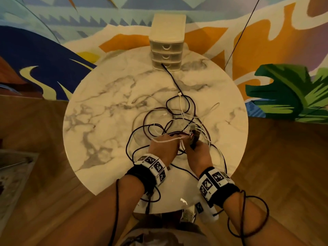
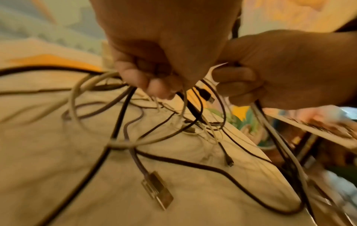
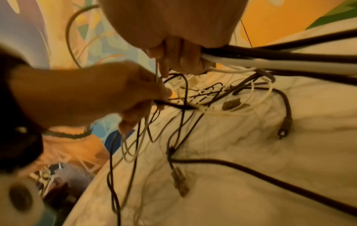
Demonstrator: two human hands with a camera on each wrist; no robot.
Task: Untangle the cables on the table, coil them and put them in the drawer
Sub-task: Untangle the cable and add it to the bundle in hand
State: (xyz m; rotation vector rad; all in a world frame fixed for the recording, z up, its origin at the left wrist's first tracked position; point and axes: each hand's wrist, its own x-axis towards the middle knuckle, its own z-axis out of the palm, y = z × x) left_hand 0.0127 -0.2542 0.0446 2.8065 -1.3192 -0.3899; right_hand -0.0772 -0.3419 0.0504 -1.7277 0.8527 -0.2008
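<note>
A tangle of black and white cables lies on the near half of the round marble table. My left hand has its fingers curled round a bunch of white and dark cables, lifted a little off the table. My right hand grips white and black cables right beside it. A USB plug hangs below the hands. One black cable runs up to the small drawer unit, whose three drawers look closed.
The drawer unit stands at the table's far edge against a painted wall. A thin dark cord slants across the wall at the right. Wood floor surrounds the table. Black cables loop round my forearms.
</note>
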